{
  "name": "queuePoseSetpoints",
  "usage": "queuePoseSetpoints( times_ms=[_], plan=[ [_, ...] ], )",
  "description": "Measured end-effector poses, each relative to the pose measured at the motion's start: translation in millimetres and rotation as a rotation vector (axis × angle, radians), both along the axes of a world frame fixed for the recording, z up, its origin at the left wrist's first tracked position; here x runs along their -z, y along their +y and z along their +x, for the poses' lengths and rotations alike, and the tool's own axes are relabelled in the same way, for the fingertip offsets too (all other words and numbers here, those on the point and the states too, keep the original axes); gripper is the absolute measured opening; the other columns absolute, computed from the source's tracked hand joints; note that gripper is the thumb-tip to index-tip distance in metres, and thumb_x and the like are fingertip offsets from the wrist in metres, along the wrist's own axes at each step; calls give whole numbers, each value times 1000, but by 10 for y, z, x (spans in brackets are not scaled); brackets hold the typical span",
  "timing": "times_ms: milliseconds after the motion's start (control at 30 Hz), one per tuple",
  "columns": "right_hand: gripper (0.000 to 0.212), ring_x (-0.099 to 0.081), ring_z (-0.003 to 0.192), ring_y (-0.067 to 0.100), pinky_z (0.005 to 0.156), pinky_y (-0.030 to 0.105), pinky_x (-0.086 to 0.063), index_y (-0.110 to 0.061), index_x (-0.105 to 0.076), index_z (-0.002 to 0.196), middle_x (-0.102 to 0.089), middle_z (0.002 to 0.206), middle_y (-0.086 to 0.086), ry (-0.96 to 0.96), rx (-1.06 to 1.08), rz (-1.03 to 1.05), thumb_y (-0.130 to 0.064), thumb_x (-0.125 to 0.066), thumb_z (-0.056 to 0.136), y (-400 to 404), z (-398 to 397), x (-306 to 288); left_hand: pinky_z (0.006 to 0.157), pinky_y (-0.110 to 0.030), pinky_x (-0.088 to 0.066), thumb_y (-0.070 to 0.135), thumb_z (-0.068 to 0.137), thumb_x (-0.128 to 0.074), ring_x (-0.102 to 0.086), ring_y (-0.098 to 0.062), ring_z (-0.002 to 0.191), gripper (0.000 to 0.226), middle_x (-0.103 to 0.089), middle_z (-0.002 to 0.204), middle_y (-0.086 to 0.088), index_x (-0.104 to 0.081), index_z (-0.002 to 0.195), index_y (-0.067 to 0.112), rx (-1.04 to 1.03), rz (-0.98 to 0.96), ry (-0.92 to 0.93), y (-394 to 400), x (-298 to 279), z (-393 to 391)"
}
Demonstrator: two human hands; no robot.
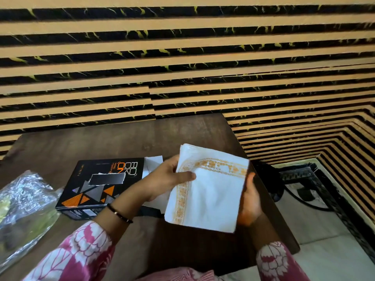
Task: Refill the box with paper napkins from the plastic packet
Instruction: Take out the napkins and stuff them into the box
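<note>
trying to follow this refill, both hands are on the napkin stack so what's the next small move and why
Probably carry the napkin stack left and down toward the black box. The left hand and right hand hold it in the air above the table, right of the box, whose white end flaps look open beside the left hand. The plastic packet lies apart at far left.

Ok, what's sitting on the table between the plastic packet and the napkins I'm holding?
The black box, lying flat on the table in the head view, right of the plastic packet and left of the napkins.
</note>
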State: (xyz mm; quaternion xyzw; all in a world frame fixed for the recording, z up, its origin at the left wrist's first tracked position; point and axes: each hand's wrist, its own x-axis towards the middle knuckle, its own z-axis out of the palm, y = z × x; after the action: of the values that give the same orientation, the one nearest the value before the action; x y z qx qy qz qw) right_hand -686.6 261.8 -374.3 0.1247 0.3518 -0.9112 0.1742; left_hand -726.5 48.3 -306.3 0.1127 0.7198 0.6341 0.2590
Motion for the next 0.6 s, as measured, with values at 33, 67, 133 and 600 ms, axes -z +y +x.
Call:
queuePoseSetpoints(
  times_ms=[33, 67, 133, 600],
  plan=[
    [67, -63, 110, 32, 86, 40, -56, -9, -68, 113, -65, 121, 18, -49, -52, -104, -60, -64, 70, 54, 14, 80, 87, -36, -54, 10, 85, -65, -67, -22, 102, 35, -69, 113, -5, -57, 118, 20, -31, -10, -15, -63, 12, -12],
    [79, -59, 116, 33, 89, 45, -54, -11, -64, 119, -61, 127, 16, -17, -68, -163, -62, -73, 60, 125, 36, 87, 86, -36, -55, 11, 85, -65, -68, -21, 100, 34, -70, 113, -5, -57, 117, 20, -53, -20, -26, -112, 25, -22],
    [80, -62, 112, 30, 88, 43, -55, -12, -68, 114, -65, 123, 14, 38, -150, -70, -52, -86, 48, 121, -2, 73, 80, -32, -56, 12, 86, -65, -69, -18, 96, 32, -71, 111, -4, -56, 117, 20, -82, -65, -19, -162, 32, -19],
    [55, -69, 98, 24, 72, 30, -57, -15, -66, 107, -73, 107, 8, 319, 64, 438, -11, -84, 55, -56, -151, -301, 82, -41, -58, 17, 71, -80, -69, -12, 94, 59, -69, 109, 3, -50, 120, 26, -181, -82, 93, -165, -189, 56]
  ],
)
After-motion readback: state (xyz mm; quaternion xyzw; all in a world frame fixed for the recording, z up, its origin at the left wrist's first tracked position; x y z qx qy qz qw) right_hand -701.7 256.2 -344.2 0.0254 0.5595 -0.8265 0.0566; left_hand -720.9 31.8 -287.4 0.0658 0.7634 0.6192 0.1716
